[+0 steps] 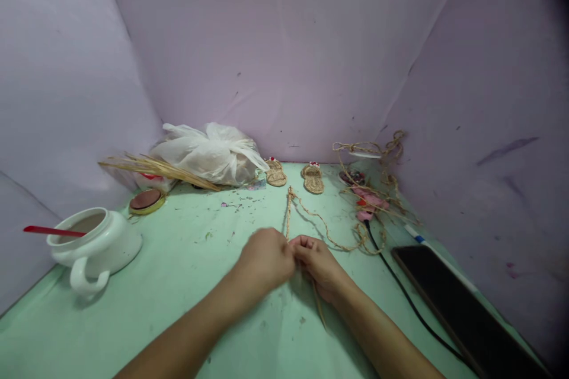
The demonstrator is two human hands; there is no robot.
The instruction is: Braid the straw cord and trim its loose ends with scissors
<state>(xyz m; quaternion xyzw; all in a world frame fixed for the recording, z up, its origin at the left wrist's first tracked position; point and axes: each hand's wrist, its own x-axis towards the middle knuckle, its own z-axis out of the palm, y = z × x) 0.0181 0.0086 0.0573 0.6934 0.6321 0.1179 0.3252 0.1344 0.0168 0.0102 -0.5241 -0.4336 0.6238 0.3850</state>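
A thin braided straw cord (288,216) runs from a knot near the middle of the table down to my hands. My left hand (267,257), slightly blurred, is closed at the cord's near end, its fingertips mostly hidden. Against it, my right hand (319,263) pinches the cord with thumb and forefinger. A loose straw strand (319,308) hangs below the right palm. From the knot a thinner twisted cord (326,226) trails right into a tangle. Two small woven slippers (276,173) with red and white trim lie beyond the knot.
At left stand a white handled pot (113,243) with a red stick and a round tin (146,201). Dry straw (178,170) leans by a white plastic bag (217,154). Right are a pink object (371,198), its black cable (411,302) and a dark flat device (462,308). Walls enclose the table.
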